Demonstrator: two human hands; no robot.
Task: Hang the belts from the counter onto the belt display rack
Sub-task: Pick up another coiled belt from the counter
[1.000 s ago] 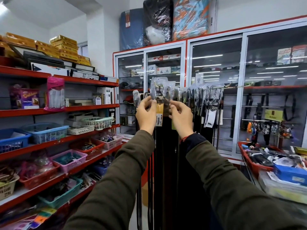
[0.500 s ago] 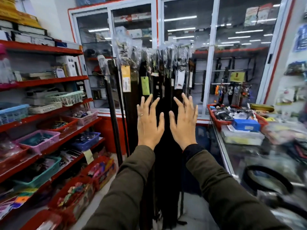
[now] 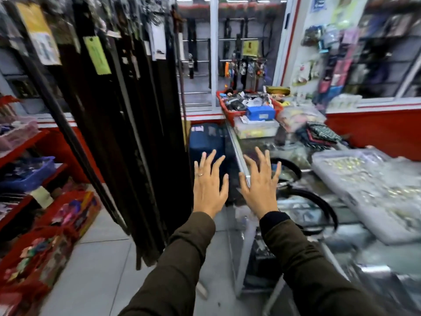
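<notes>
Both sleeves out front, our left hand and right hand spread wide, holding nothing. Beyond the right hand, dark belts curl on the glass bench. The hung belts dangle left. Grab one loosely, we reckon, and it slips off the glass.

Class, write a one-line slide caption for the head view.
Empty left hand and right hand spread between hanging black leather belts and curved black belts on the glass counter.
</notes>
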